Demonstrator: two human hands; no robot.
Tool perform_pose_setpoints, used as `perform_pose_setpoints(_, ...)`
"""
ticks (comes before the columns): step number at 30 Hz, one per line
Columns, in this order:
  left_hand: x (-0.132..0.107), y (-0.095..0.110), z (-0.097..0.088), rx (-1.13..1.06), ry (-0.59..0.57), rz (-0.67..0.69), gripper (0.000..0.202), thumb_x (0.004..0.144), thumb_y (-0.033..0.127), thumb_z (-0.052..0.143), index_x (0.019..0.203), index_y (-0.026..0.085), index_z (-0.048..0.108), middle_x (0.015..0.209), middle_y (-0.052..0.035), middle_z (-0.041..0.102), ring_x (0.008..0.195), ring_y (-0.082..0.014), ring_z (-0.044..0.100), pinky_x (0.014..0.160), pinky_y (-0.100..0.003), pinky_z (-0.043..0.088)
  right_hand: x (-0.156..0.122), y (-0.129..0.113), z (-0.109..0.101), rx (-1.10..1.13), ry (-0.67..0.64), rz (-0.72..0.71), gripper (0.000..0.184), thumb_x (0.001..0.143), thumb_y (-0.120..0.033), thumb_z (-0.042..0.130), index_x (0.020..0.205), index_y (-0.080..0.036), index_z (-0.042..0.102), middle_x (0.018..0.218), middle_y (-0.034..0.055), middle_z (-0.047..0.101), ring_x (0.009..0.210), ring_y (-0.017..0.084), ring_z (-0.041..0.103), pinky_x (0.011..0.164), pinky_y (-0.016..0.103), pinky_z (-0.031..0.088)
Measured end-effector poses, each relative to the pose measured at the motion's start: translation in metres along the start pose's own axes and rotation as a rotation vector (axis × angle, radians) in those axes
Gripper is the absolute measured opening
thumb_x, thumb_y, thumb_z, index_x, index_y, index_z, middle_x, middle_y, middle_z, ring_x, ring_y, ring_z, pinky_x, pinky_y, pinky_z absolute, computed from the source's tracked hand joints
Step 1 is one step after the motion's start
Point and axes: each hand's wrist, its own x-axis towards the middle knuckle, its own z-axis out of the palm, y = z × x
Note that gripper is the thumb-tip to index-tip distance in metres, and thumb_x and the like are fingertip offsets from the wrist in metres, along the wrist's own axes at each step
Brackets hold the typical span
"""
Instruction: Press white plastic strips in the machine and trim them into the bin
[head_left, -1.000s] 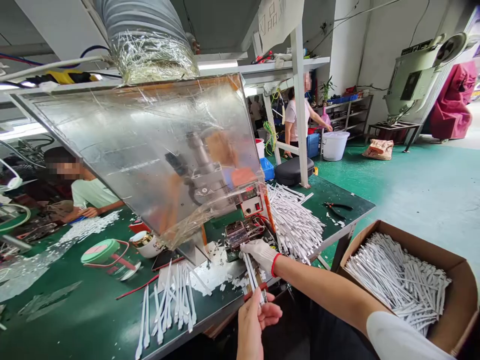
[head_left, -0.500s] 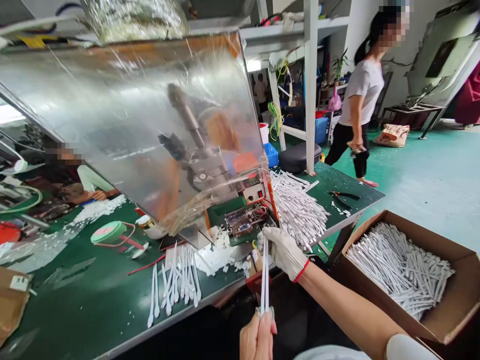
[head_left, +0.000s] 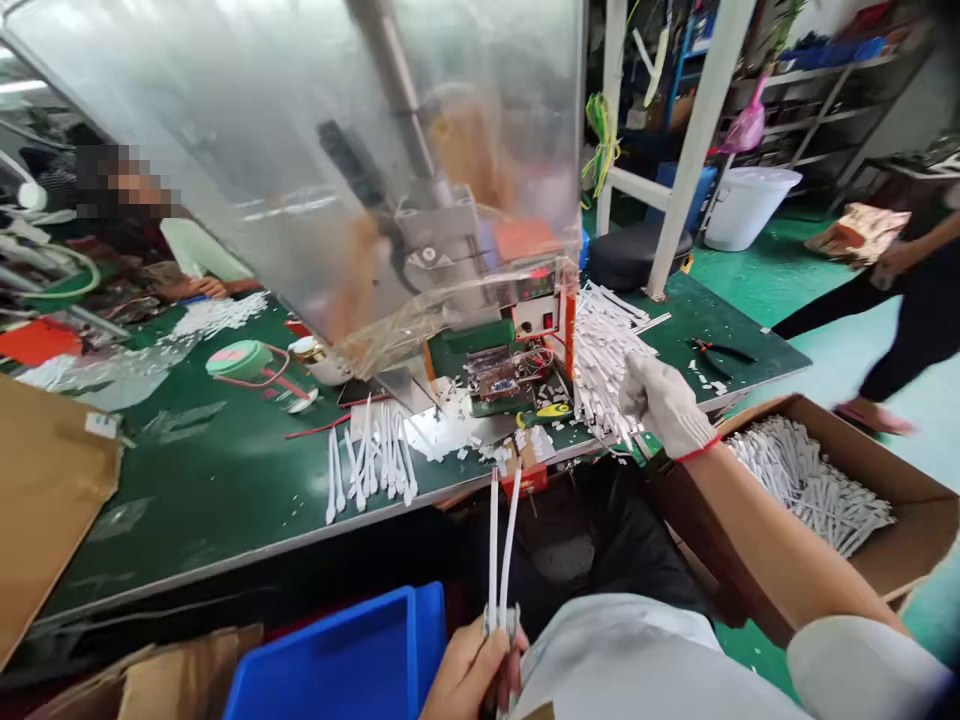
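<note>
My left hand (head_left: 480, 660), bare, is closed around the lower ends of two slim white strips (head_left: 504, 550). They stand up from my fingers and spread slightly apart at the top. My right hand (head_left: 664, 400), in a white knit glove with a red cuff, is raised at the right with its fingers curled. Whatever those fingers may hold cannot be made out. Just behind the glove lies a large heap of white strips (head_left: 600, 345). A short row of similar strips with wider ends (head_left: 371, 460) rests along the table's front edge.
Behind a clear plastic shield (head_left: 262, 130) stands a bench machine (head_left: 439, 235). A yellow-green-handled tool (head_left: 544, 414) and pliers (head_left: 724, 352) lie on the green table (head_left: 225, 490). A box of strips (head_left: 919, 500) stands right, a blue bin (head_left: 322, 660) below. One person walks; another sits left.
My right hand has left the upper ends of the strips and moved right, toward the heap. The strips in my left hand have spread apart. My view has tilted down; the walking person is farther right.
</note>
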Motion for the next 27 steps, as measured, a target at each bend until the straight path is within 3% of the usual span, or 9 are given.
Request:
perform_pose_setpoints(3, 0.011, -0.006, 0.000, 0.003, -0.089, 0.033, 0.053, 0.085, 0.066, 0.057, 0.084, 0.015, 0.070, 0.060, -0.0030, 0.059, 0.051, -0.0112, 0.049, 0.049, -0.022, 0.034, -0.039, 0.030, -0.002, -0.457, -0.331, 0.083, 0.026, 0.079, -0.043, 0.072, 0.078, -0.018, 0.065, 0.068, 0.0024, 0.062, 0.060, 0.015, 0.058, 0.055, 0.025, 0.044)
perform_pose_setpoints(5, 0.016, -0.009, -0.003, -0.001, -0.056, 0.052, 0.052, 0.086, 0.065, 0.056, 0.084, 0.015, 0.070, 0.060, -0.0021, 0.058, 0.050, -0.0104, 0.048, 0.048, -0.021, 0.031, -0.065, 0.043, 0.001, -0.725, -0.434, 0.011, 0.017, 0.083, -0.032, 0.067, 0.097, -0.024, 0.072, 0.093, 0.0028, 0.070, 0.084, 0.019, 0.064, 0.074, 0.027, 0.048)
perform_pose_setpoints(8, 0.017, -0.010, -0.019, 0.034, 0.062, 0.069, 0.056, 0.081, 0.070, 0.059, 0.083, 0.014, 0.070, 0.059, -0.0019, 0.058, 0.051, -0.0120, 0.050, 0.047, -0.021, 0.034, -0.075, 0.044, -0.001, -0.950, -0.531, -0.116, 0.021, 0.091, -0.035, 0.056, 0.092, -0.028, 0.076, 0.101, 0.0013, 0.070, 0.094, 0.019, 0.063, 0.084, 0.028, 0.044)
perform_pose_setpoints(10, 0.018, -0.005, -0.040, 0.053, 0.195, 0.075, 0.061, 0.074, 0.074, 0.063, 0.085, 0.015, 0.071, 0.060, -0.0018, 0.058, 0.052, -0.0137, 0.052, 0.048, -0.023, 0.038, -0.057, 0.032, -0.011, -1.043, -0.490, -0.110, 0.028, 0.093, -0.043, 0.054, 0.086, -0.025, 0.076, 0.095, 0.0020, 0.070, 0.088, 0.018, 0.063, 0.077, 0.027, 0.044)
perform_pose_setpoints(13, 0.026, 0.014, -0.076, 0.065, 0.427, 0.137, 0.063, 0.069, 0.075, 0.067, 0.090, 0.016, 0.071, 0.060, 0.0006, 0.057, 0.051, -0.0132, 0.049, 0.047, -0.023, 0.039, -0.014, -0.002, -0.040, -1.179, -0.156, 0.001, 0.027, 0.089, -0.045, 0.058, 0.095, -0.025, 0.074, 0.087, 0.0017, 0.069, 0.075, 0.017, 0.061, 0.062, 0.025, 0.039)
perform_pose_setpoints(16, 0.032, 0.033, -0.091, 0.097, 0.432, 0.188, 0.060, 0.070, 0.072, 0.068, 0.093, 0.016, 0.071, 0.057, 0.0020, 0.054, 0.050, -0.0121, 0.046, 0.046, -0.022, 0.038, 0.005, -0.034, -0.057, -1.116, -0.119, 0.089, 0.033, 0.087, -0.048, 0.059, 0.099, -0.020, 0.073, 0.079, 0.0030, 0.068, 0.067, 0.015, 0.058, 0.054, 0.023, 0.036)
perform_pose_setpoints(19, 0.032, 0.038, -0.069, 0.116, 0.259, 0.194, 0.058, 0.077, 0.070, 0.063, 0.090, 0.015, 0.071, 0.055, 0.0014, 0.051, 0.049, -0.0119, 0.046, 0.046, -0.023, 0.037, -0.017, -0.037, -0.042, -0.835, -0.540, 0.190, 0.047, 0.086, -0.056, 0.060, 0.106, -0.016, 0.072, 0.076, 0.0042, 0.065, 0.061, 0.014, 0.057, 0.050, 0.022, 0.040)
perform_pose_setpoints(22, 0.034, 0.029, -0.022, 0.155, 0.072, 0.224, 0.055, 0.086, 0.066, 0.054, 0.089, 0.014, 0.071, 0.056, 0.0009, 0.050, 0.050, -0.0114, 0.045, 0.049, -0.023, 0.037, -0.059, -0.010, -0.007, -0.442, -0.916, 0.349, 0.064, 0.083, -0.056, 0.067, 0.132, -0.016, 0.060, 0.090, 0.0065, 0.066, 0.066, 0.013, 0.060, 0.055, 0.021, 0.048)
perform_pose_setpoints(27, 0.040, 0.006, 0.039, 0.151, -0.126, 0.197, 0.053, 0.092, 0.062, 0.046, 0.090, 0.014, 0.069, 0.054, 0.0024, 0.047, 0.049, -0.0108, 0.042, 0.051, -0.023, 0.033, -0.096, 0.035, 0.033, -0.020, -0.958, 0.478, 0.062, 0.081, -0.047, 0.074, 0.133, -0.017, 0.058, 0.102, 0.0074, 0.064, 0.075, 0.012, 0.061, 0.059, 0.018, 0.052)
